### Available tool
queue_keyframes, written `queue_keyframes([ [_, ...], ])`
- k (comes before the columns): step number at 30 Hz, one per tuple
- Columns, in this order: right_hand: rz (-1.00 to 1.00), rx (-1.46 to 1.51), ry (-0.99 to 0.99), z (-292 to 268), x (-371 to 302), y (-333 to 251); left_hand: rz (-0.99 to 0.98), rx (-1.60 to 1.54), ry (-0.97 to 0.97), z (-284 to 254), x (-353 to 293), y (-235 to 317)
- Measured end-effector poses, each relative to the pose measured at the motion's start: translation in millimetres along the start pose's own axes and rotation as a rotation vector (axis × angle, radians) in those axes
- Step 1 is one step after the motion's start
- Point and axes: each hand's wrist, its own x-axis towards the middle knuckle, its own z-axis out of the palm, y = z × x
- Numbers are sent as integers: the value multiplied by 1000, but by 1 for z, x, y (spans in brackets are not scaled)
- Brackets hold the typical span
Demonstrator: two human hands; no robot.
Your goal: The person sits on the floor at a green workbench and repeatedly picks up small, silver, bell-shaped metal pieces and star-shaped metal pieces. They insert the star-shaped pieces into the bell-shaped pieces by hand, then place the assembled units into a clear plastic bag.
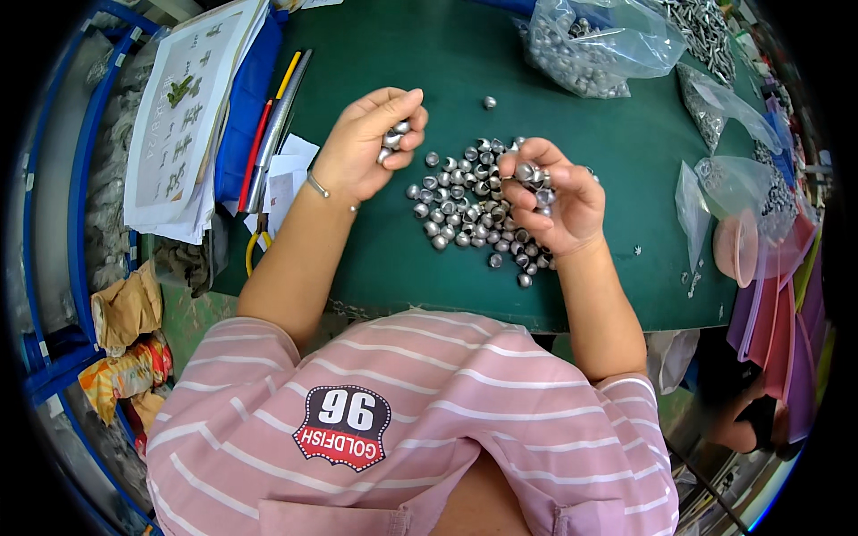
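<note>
A loose pile of small silver metal beads [458,213], round with hollow openings, covers the middle of the green table [384,268]. My left hand [365,136] is raised just left of the pile, its fingers curled around several beads [393,138]. Over the pile's right side, my right hand [572,198] also has its fingers bent around several beads [534,179]. It hides part of the pile beneath. A single bead [489,103] lies apart beyond the pile.
A clear plastic bag [585,67] of similar beads stands at the far right, near loose metal parts [702,36] and smaller bags. To the left are papers [188,116], a blue folder [250,103], a red pencil [255,156] and yellow-handled scissors [253,256]. Blue shelving [85,179] borders the far left.
</note>
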Motion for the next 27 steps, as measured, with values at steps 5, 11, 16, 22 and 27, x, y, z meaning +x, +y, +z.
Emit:
queue_keyframes([
  [5, -102, -1199, 421, -7, 42, -22, 211, 994, 155, -10, 2, 3],
  [11, -190, -2193, 414, -31, 89, -33, 112, 1383, -1, 2, -2, -14],
  [16, -31, -1751, 443, -34, 85, -41, 130, 1359, 52, -5, 1, -23],
  [22, 11, -234, 95, -34, 44, -40, -204, -55, -129, 6, -5, -16],
  [27, 25, 155, 3, -34, 32, -16, -231, -348, -240, 18, 2, -25],
])
